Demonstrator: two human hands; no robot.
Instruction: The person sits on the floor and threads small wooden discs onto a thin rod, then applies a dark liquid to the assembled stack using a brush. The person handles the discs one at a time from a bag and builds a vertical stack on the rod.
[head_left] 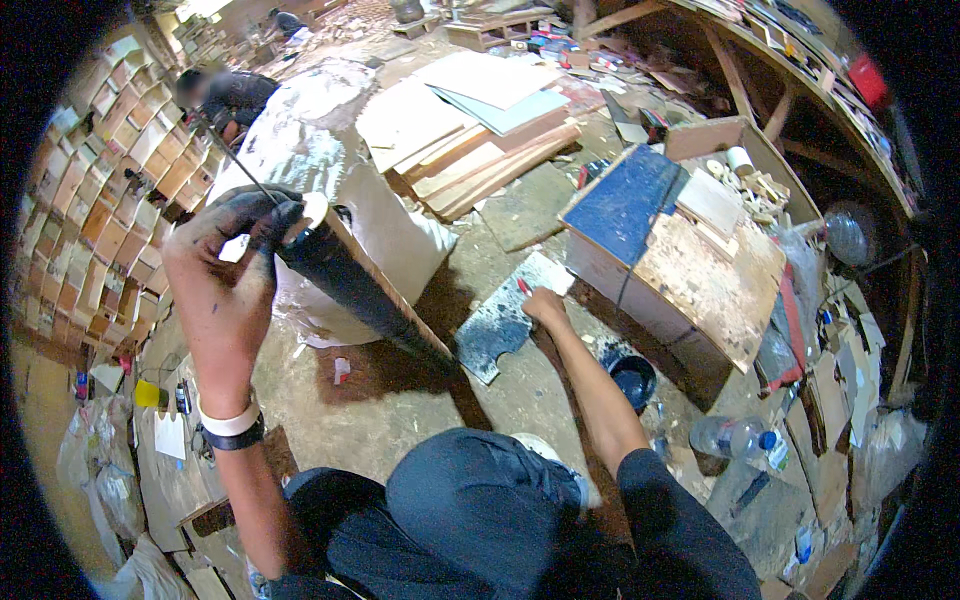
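Note:
My left hand (232, 240), its fingers stained black, is raised and closed around a thin dark rod (243, 170) at the pale round end of a long black cylinder (355, 285). The cylinder slants down toward the ground to the right; whether the rod runs through it I cannot tell. My right hand (546, 308) is closed on a small red-ended tool (525, 287), mostly hidden by the fingers. It is at the right edge of a flat board (495, 330) smeared with black. A dark round tub (630, 382) with black inside stands beside my right forearm.
A wooden box (690, 265) with a blue-painted panel stands at the right, wood pieces behind it. A white sack (400, 225) and stacked boards (490, 150) lie ahead. A plastic bottle (730, 438) lies lower right. Another person (235, 100) crouches at the far left.

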